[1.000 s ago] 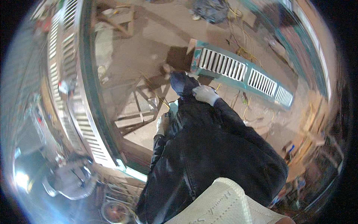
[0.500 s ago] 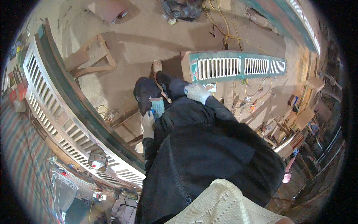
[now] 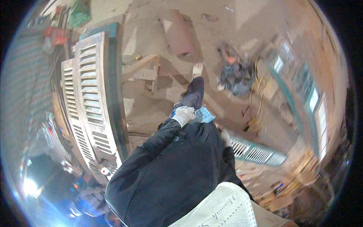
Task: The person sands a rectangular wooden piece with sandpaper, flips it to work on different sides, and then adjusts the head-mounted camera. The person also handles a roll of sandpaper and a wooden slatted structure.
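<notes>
My left hand (image 3: 184,115), in a white work glove, is closed in front of my thighs. Its fingers grip a light-blue printed sheet (image 3: 205,115), whose free end sticks out to the right. Bits of darker blue show around the glove; what they belong to I cannot make out. Low at my right side, my right hand (image 3: 225,138) is a pale blur beside my dark jacket, its fingers not readable. It is close to the left end of a green-framed louvered shutter (image 3: 257,150), and whether it touches the shutter I cannot tell.
White louvered shutters (image 3: 90,83) stand along my left. Ahead are a wooden trestle (image 3: 151,73), a reddish-brown panel (image 3: 177,34) and a dark bag (image 3: 238,77). Yellow cable (image 3: 260,89) trails across the floor. More green-framed shutters (image 3: 291,98) lean at the right, above wood scraps (image 3: 295,185).
My view and body have turned left, so the shutters shift across the picture. My left hand has come to mid-front with the blue sheet; my right hand has dropped back to my side.
</notes>
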### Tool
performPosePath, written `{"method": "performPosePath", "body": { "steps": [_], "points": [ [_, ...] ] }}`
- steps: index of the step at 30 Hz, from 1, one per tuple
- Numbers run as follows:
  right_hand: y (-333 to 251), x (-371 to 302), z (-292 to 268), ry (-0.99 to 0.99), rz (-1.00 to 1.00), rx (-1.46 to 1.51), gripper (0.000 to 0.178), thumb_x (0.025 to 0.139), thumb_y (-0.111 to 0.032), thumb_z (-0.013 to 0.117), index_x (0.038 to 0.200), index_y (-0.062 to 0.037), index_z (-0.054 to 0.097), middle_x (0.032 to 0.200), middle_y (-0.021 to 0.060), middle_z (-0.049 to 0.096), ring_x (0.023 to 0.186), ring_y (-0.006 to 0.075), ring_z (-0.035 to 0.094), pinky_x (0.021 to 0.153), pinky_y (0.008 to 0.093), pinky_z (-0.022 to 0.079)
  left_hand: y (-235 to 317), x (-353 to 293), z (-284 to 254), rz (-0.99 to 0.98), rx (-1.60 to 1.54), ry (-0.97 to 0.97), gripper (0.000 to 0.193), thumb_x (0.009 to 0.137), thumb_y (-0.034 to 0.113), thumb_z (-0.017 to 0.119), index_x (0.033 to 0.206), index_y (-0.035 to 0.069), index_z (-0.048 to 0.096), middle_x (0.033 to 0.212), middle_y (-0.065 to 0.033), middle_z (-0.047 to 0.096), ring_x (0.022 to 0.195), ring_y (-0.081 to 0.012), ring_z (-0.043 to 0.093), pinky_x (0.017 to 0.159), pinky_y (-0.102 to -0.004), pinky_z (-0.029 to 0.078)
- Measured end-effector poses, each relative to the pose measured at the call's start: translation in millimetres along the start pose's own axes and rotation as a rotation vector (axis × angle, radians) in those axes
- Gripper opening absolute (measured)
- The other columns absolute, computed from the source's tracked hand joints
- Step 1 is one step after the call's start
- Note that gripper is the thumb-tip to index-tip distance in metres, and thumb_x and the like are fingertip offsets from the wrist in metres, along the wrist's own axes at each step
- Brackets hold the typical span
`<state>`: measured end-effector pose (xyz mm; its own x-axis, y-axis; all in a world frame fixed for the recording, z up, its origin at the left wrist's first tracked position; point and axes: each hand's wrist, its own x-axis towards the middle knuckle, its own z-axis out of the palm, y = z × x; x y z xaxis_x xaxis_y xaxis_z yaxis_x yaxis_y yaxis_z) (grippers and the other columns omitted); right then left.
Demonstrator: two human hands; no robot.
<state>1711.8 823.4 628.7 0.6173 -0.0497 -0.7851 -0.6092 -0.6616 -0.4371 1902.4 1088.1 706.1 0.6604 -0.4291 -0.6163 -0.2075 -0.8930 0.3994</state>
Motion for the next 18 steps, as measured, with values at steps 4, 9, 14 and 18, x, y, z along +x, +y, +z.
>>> {"method": "performPosePath", "body": {
  "steps": [4, 9, 14, 18],
  "points": [
    [-58, 22, -88, 0.029, -0.015, -0.460, 0.028, 0.084, -0.025, 0.046, 0.089, -0.0024, 0.062, 0.088, 0.0211, 0.063, 0.087, 0.0388, 0.059, 0.077, 0.0467, 0.046, 14, 59, -58, -0.053, -0.075, -0.106, 0.031, 0.080, 0.034, 0.049, 0.086, 0.011, 0.069, 0.083, -0.0145, 0.067, 0.081, -0.0307, 0.066, 0.073, -0.0432, 0.051],
    [-48, 66, -167, 0.255, -0.461, -0.269, 0.019, 0.082, -0.023, 0.054, 0.081, -0.0050, 0.062, 0.083, 0.0168, 0.062, 0.079, 0.0330, 0.060, 0.070, 0.0431, 0.048, 19, 114, -112, -0.051, -0.169, -0.136, 0.031, 0.080, 0.035, 0.050, 0.083, 0.011, 0.068, 0.086, -0.0142, 0.067, 0.082, -0.0318, 0.065, 0.074, -0.0430, 0.051],
    [-138, 152, -243, 0.017, -0.352, -0.676, 0.027, 0.082, -0.030, 0.053, 0.082, -0.0042, 0.064, 0.081, 0.0195, 0.064, 0.078, 0.0361, 0.062, 0.072, 0.0458, 0.048, 18, 127, -137, -0.264, -0.338, -0.152, 0.036, 0.081, 0.040, 0.048, 0.087, 0.011, 0.069, 0.087, -0.0134, 0.068, 0.084, -0.0324, 0.065, 0.076, -0.0463, 0.050],
    [-191, 217, -284, -0.285, -0.707, -0.774, 0.033, 0.087, -0.031, 0.049, 0.077, -0.0021, 0.060, 0.078, 0.0184, 0.063, 0.076, 0.0371, 0.060, 0.068, 0.0468, 0.046, 26, 76, -104, -0.667, -0.720, 0.006, 0.040, 0.083, 0.037, 0.042, 0.101, 0.013, 0.067, 0.106, -0.0124, 0.064, 0.100, -0.0242, 0.062, 0.082, -0.0399, 0.049]
  ]
}}
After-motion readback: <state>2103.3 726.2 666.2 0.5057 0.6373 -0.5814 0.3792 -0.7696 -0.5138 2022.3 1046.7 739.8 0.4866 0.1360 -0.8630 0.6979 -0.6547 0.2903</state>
